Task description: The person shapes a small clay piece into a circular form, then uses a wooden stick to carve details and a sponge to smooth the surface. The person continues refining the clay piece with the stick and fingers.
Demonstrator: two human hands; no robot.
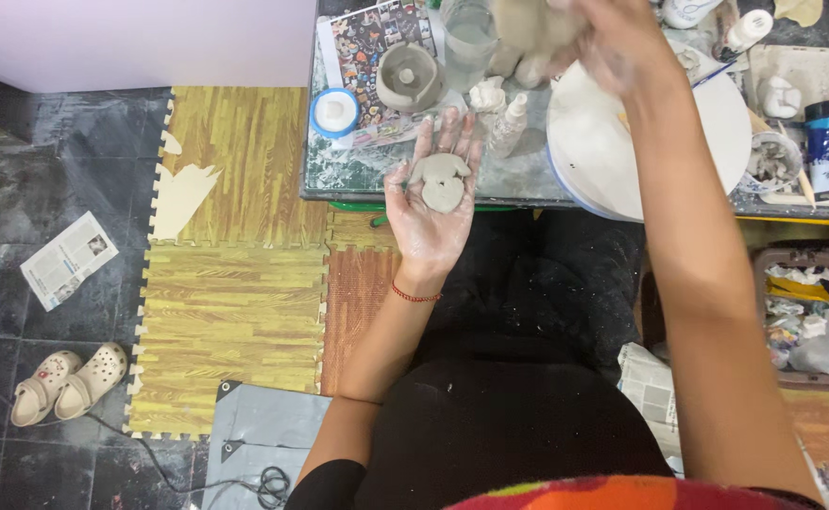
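My left hand point(431, 203) lies palm up over the table's front edge, fingers apart, with small flat pieces of grey clay point(439, 179) resting on the palm. My right hand point(613, 42), smeared with clay, is raised over the white round board point(613, 142) and touches a large grey clay lump point(532, 33) at the top of the view. Whether the right hand grips the lump or only presses it is unclear, since the hand is blurred.
On the table stand a clay cup form point(410, 76), a glass of cloudy water point(468, 38), a blue-rimmed lid point(335, 111), a small spray bottle point(509, 123), paint bottles point(822, 137). A bin of scraps point(806, 312) sits at right. Foam mats point(235, 283), shoes point(70, 378) and cables lie on the floor.
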